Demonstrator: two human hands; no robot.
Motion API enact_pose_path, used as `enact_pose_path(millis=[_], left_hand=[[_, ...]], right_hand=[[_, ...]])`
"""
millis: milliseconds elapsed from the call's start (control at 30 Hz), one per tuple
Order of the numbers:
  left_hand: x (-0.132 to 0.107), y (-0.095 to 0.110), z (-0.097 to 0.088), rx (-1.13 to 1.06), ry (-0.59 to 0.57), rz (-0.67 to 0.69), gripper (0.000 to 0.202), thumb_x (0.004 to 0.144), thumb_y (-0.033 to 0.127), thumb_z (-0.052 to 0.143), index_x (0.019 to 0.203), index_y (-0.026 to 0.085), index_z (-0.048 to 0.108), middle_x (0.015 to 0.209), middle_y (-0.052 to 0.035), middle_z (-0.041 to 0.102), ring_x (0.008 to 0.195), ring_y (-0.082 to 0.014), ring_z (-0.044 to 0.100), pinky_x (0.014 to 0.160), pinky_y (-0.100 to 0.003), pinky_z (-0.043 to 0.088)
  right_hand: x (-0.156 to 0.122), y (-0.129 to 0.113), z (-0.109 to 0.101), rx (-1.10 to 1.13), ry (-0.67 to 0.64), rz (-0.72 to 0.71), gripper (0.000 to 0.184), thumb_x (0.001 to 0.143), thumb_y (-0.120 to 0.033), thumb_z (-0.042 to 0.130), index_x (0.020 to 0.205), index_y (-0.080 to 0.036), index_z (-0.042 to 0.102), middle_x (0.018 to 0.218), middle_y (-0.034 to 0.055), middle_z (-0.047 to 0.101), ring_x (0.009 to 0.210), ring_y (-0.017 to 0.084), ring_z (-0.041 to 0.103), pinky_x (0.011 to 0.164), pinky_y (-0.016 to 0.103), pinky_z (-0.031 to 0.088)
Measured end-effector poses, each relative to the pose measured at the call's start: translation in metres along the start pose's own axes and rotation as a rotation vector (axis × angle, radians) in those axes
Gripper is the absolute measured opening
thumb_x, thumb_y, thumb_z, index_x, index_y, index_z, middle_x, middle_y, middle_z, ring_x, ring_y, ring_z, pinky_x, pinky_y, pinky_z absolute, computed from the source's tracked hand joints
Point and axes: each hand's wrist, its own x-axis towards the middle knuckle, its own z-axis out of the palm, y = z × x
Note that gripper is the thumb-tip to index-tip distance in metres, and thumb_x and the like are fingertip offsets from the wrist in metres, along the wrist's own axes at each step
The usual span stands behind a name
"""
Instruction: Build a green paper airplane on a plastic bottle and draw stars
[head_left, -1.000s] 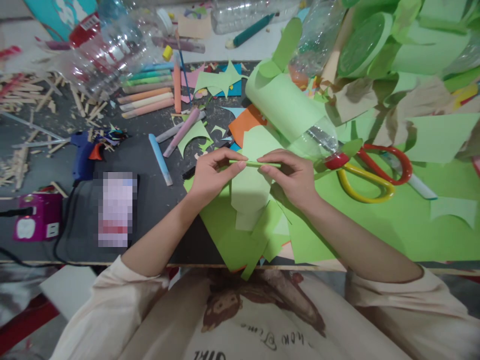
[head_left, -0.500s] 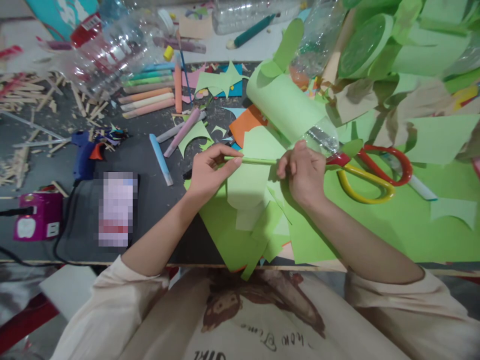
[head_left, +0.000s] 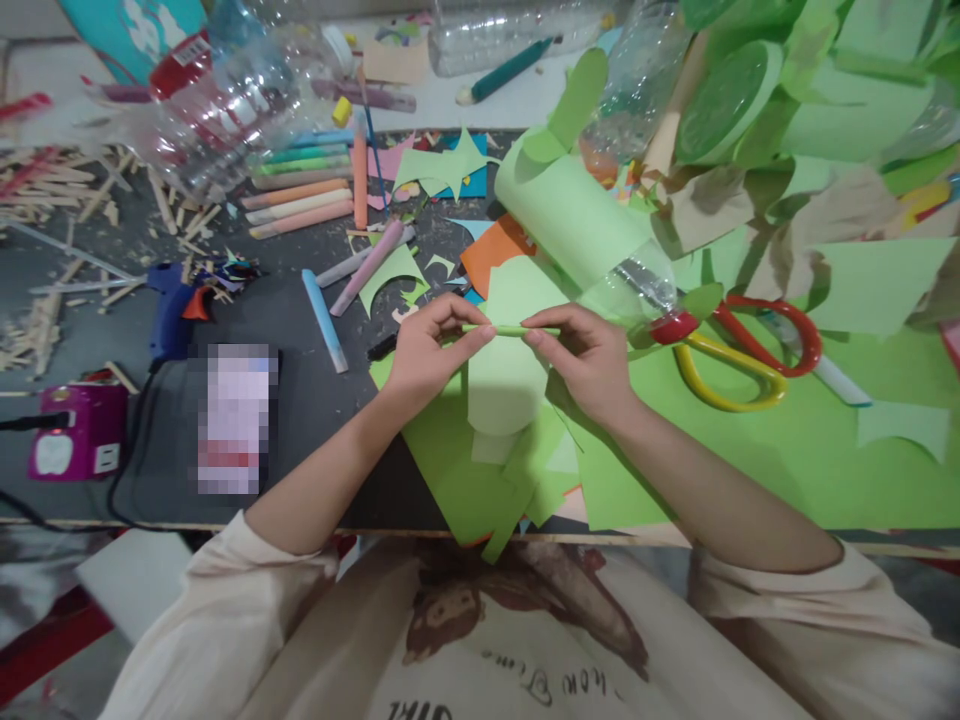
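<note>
A thin, narrow strip of green paper point(head_left: 510, 330), folded or rolled, lies level between my two hands. My left hand point(head_left: 435, 345) pinches it near its left end between thumb and fingers. With thumb and fingertips, my right hand point(head_left: 585, 360) grips it toward the right end. Below the strip lies a pale green paper cutout point(head_left: 508, 390) with a rounded lower edge. Just beyond my hands rests a plastic bottle wrapped in light green paper point(head_left: 574, 215), lying on its side, with leaf-shaped paper pieces on its far end and a red cap at its near end.
Scissors with red and yellow handles point(head_left: 731, 375) lie right, on a large green sheet point(head_left: 675, 460). At left are a blue glue gun point(head_left: 171, 310), a phone point(head_left: 236, 420) and a purple box with a cable point(head_left: 77, 430). Markers point(head_left: 300, 195), wood sticks and clear bottles point(head_left: 225, 110) stand behind.
My right hand has moved left along the strip, and its fingers now pinch it close to my left hand. My left hand has shifted slightly right, still holding the strip.
</note>
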Motion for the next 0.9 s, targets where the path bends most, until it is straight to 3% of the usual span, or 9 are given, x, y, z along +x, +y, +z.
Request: enact_pose_path(millis=[500,600,700,800,900], left_hand=[[0.002,0.004,-0.002,0.055,0.024,-0.010,0.051,0.069,0.063,0.082,0.069,0.021,0.053,0.061,0.0045,0.056,0.056,-0.0101,0.053,0.054,-0.027,0.042],[0.012,0.007,-0.022,0.077,0.026,0.061,0.049,0.076,0.067,0.075,0.071,0.021,0.056,0.059,0.0055,0.055,0.051,-0.0076,0.047,0.052,-0.027,0.038],[0.023,0.007,-0.059,0.129,0.161,0.186,0.045,0.082,0.066,0.071,0.073,0.023,0.061,0.059,0.0060,0.057,0.052,-0.0079,0.046,0.054,-0.029,0.035],[0.029,-0.002,-0.092,0.465,0.191,0.175,0.031,0.086,0.050,0.075,0.074,0.023,0.067,0.065,0.0031,0.059,0.064,-0.0130,0.049,0.065,-0.033,0.037],[0.028,-0.018,-0.103,0.696,0.187,0.247,0.019,0.075,0.036,0.085,0.075,0.023,0.071,0.068,-0.0013,0.056,0.087,-0.0240,0.055,0.079,-0.037,0.038]], right_hand=[[0.003,0.003,0.001,0.065,0.045,0.125,0.031,0.074,-0.046,0.082,0.073,-0.023,0.060,0.065,-0.0043,0.057,0.056,0.010,0.046,0.053,0.027,0.040],[0.005,0.004,-0.001,0.095,0.063,0.132,0.026,0.074,-0.040,0.081,0.075,-0.023,0.062,0.068,-0.0039,0.059,0.056,0.010,0.046,0.053,0.026,0.040],[0.005,0.005,-0.001,0.067,0.025,0.117,0.017,0.077,-0.035,0.078,0.077,-0.023,0.065,0.071,-0.0030,0.063,0.056,0.010,0.048,0.055,0.027,0.042],[0.004,0.004,0.000,-0.006,-0.062,0.067,0.011,0.080,-0.032,0.074,0.077,-0.023,0.068,0.076,-0.0006,0.069,0.066,0.014,0.060,0.066,0.032,0.051],[0.004,0.006,0.000,-0.094,-0.094,-0.038,0.010,0.085,-0.031,0.070,0.078,-0.026,0.072,0.092,0.0030,0.076,0.091,0.021,0.069,0.089,0.043,0.054]])
